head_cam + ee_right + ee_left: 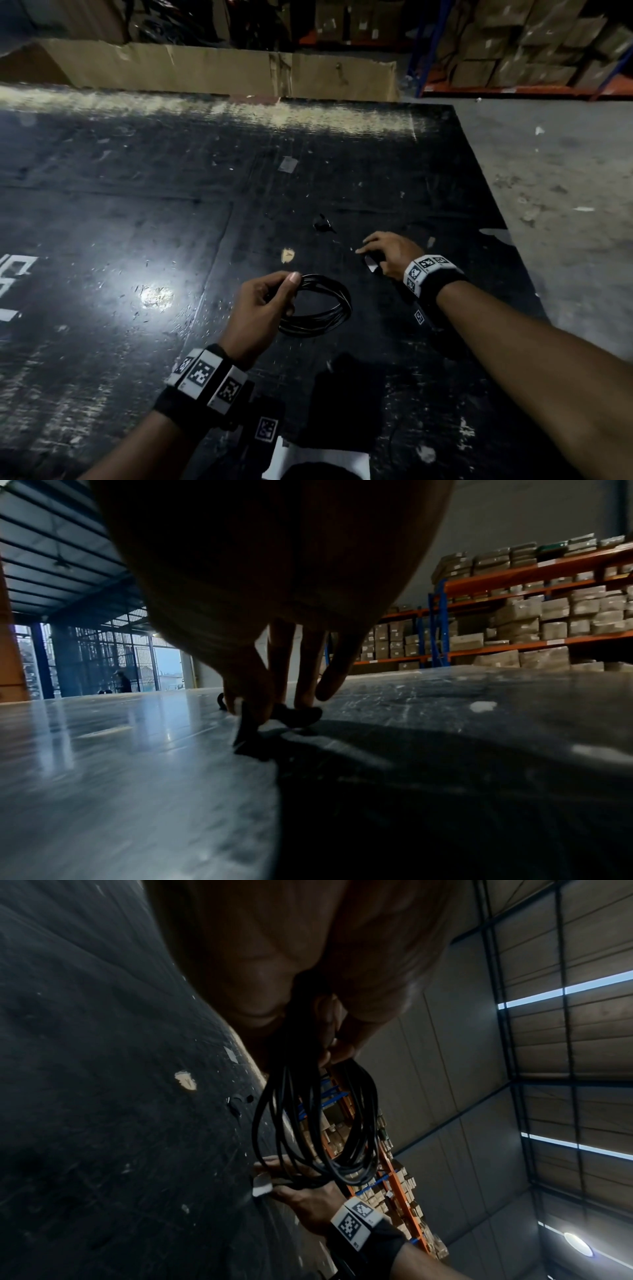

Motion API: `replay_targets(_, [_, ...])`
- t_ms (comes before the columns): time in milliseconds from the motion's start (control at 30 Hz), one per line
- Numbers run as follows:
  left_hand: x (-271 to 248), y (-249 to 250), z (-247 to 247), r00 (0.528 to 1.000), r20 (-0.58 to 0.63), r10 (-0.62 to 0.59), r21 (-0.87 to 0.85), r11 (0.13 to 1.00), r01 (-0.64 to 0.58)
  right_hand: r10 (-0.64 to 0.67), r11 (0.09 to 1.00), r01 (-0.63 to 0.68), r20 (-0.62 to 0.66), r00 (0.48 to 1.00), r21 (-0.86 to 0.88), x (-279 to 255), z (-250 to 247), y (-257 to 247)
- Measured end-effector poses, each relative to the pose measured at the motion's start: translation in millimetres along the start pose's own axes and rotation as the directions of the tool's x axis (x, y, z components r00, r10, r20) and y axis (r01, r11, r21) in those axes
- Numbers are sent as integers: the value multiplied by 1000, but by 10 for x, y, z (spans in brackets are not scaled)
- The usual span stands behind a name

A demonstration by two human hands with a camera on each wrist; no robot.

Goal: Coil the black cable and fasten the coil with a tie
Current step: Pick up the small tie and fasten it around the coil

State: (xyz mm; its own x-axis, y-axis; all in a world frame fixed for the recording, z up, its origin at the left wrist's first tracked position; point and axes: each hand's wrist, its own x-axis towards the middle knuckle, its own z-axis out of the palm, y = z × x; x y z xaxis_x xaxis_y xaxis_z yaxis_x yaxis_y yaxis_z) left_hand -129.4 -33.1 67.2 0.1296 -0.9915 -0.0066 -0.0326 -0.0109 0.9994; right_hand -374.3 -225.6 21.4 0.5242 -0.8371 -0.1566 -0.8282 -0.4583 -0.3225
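Left hand: your left hand (262, 306) is curled round one side of the black cable (322, 305), thumb on top, so the loops stay bunched and cannot spring apart.
Cable: it is already wound into a round coil, held just above the dark surface (120, 212), in front of you and near the middle.
Right hand: your right hand (388, 251) is down at the surface, beyond the coil and to its right, fingertips (240, 704) pinching a small black strip, the tie (250, 730); one end appears to touch the surface still.
Why so: one hand keeps the coil's shape, which leaves the other free to fetch the fastener.
Stage: coiling looks done; fastening is not yet begun.
Another piece: a second small black item (322, 224) lies farther out; what it is I cannot tell.
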Motion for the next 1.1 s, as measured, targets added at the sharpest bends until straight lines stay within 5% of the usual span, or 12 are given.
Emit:
replay_targets(100, [-10,34,23,999,-26,29,0,1000,-29,65,995,-61,-47,997,74,39,64,-66])
replay_targets(233, [-9,79,29,987,-112,111,42,993,-107,229,898,-102,-258,939,428,-83,37,-216])
replay_targets(333, [1,100,18,974,-124,189,76,981,-181,292,686,38,-322,901,727,-388,-118,-463])
replay_targets(433, [0,122,20,960,-124,251,100,966,-240,367,427,84,-257,894,900,-799,-226,-739])
replay_targets(667, [-49,208,78,932,-192,309,95,951,-296,401,143,86,-137,906,986,-1445,-142,-1454])
replay_targets(933, [-200,312,196,871,-133,474,224,870,-439,593,-227,-12,148,791,974,-1368,-44,-1947])
replay_targets(1100, [-285,277,195,862,-98,497,243,852,-463,572,-434,68,216,791,898,-1318,-104,-2064])
